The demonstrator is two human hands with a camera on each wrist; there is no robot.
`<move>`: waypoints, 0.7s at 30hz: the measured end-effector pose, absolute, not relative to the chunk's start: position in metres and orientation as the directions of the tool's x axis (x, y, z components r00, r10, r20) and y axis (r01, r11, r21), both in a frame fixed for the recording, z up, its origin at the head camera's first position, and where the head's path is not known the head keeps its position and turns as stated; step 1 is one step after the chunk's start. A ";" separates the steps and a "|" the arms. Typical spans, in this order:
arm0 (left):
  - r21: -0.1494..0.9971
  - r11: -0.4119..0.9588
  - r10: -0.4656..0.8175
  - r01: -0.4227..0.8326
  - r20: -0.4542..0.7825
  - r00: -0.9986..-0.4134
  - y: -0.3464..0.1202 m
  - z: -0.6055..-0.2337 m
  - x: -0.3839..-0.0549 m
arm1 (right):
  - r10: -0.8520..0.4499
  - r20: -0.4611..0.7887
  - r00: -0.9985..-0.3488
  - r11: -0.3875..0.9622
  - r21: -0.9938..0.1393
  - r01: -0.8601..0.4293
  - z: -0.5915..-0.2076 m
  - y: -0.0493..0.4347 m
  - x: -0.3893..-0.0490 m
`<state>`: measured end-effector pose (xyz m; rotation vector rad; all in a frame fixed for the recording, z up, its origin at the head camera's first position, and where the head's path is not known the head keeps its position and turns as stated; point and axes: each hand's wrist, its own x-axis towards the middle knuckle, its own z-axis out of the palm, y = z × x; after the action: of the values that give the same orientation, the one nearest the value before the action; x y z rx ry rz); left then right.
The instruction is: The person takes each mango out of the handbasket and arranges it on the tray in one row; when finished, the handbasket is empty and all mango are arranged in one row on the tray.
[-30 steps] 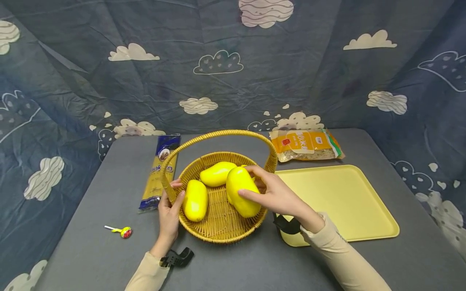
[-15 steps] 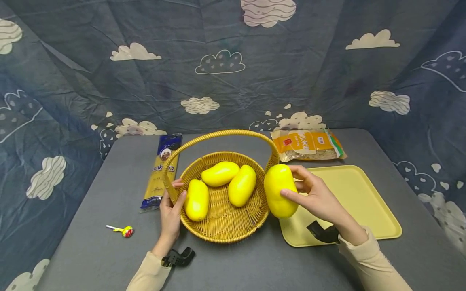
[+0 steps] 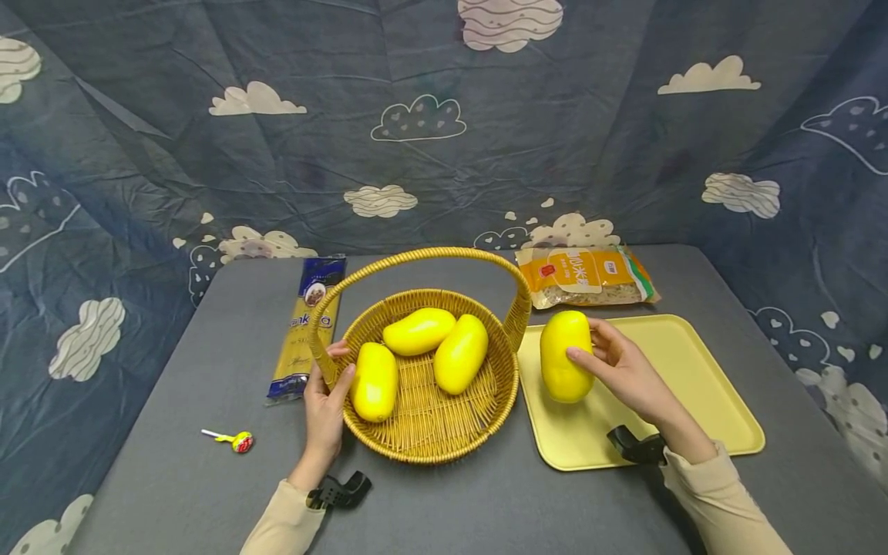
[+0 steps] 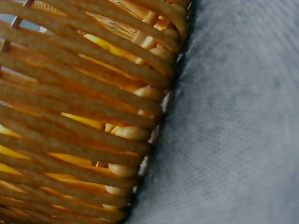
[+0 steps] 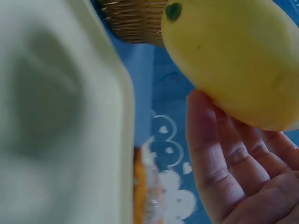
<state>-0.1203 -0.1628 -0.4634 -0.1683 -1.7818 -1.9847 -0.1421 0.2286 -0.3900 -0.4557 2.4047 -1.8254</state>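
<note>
My right hand grips a yellow mango from its right side, thumb across the front, above the left part of a pale yellow tray. In the right wrist view the mango shows a green stem spot, with fingers along its underside. With my left hand I hold the left rim of a wicker basket at the foot of its handle. Inside lie three more mangoes, one at the left. Only the woven basket side and grey table show in the left wrist view.
A blue and gold spaghetti pack lies left of the basket. A lollipop rests at the front left of the grey table. An orange grain bag lies behind the tray. The basket's tall handle arches over it.
The right hand has lifted a mango out of the basket and carried it right, over the tray. The left hand and the basket stay where they were.
</note>
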 end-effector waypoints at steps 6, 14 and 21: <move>0.904 -0.053 -0.254 0.424 0.398 -0.882 -0.163 -0.464 -0.120 | -0.260 0.020 -0.965 0.310 -0.945 -0.103 -0.406 0.230 -0.147; 0.901 -0.047 -0.256 0.432 0.408 -0.876 -0.163 -0.464 -0.121 | -0.241 -0.142 -0.960 0.407 -0.913 0.033 -0.419 0.232 -0.151; 0.905 -0.047 -0.253 0.423 0.399 -0.882 -0.163 -0.463 -0.120 | -0.222 -0.216 -0.951 0.453 -0.887 0.095 -0.426 0.232 -0.155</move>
<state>-0.1200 -0.1632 -0.4632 -0.1801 -1.7820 -1.9783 -0.1554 0.2316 -0.4255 -0.1086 2.4058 -1.4973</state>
